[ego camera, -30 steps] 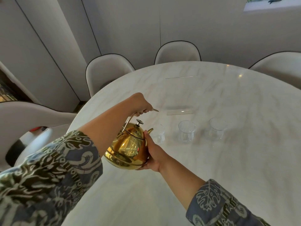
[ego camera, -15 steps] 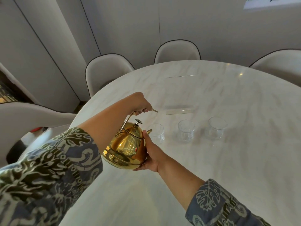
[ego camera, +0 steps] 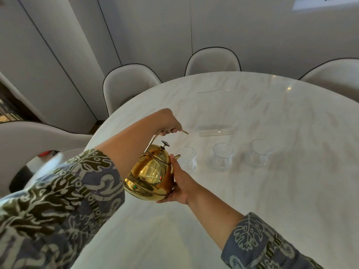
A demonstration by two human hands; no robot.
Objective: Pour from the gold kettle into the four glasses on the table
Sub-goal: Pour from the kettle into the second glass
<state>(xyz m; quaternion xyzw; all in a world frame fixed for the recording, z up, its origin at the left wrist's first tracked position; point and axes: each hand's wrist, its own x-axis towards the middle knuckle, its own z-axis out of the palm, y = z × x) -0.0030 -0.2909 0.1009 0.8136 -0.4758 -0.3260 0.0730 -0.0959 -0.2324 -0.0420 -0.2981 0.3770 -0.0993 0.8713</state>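
The gold kettle [ego camera: 150, 172] hangs in the air over the left part of the white marble table [ego camera: 281, 191], tilted with its spout toward the glasses. My left hand [ego camera: 168, 123] is closed around the kettle's thin top handle. My right hand [ego camera: 179, 183] cups the kettle's right side and bottom. Three clear glasses show in a row: the nearest glass [ego camera: 187, 160] sits right by the spout, a middle glass [ego camera: 222, 158] and a right glass [ego camera: 259, 152] follow. No fourth glass is visible; the kettle and my arms hide the area to the left.
A clear acrylic stand [ego camera: 215, 131] sits just behind the glasses. Pale upholstered chairs [ego camera: 128, 84] ring the table's far and left edges. The table's left rim [ego camera: 101, 129] curves close under my left arm.
The kettle has shifted slightly left and lifted a little, with both hands still on it. The glasses have not moved.
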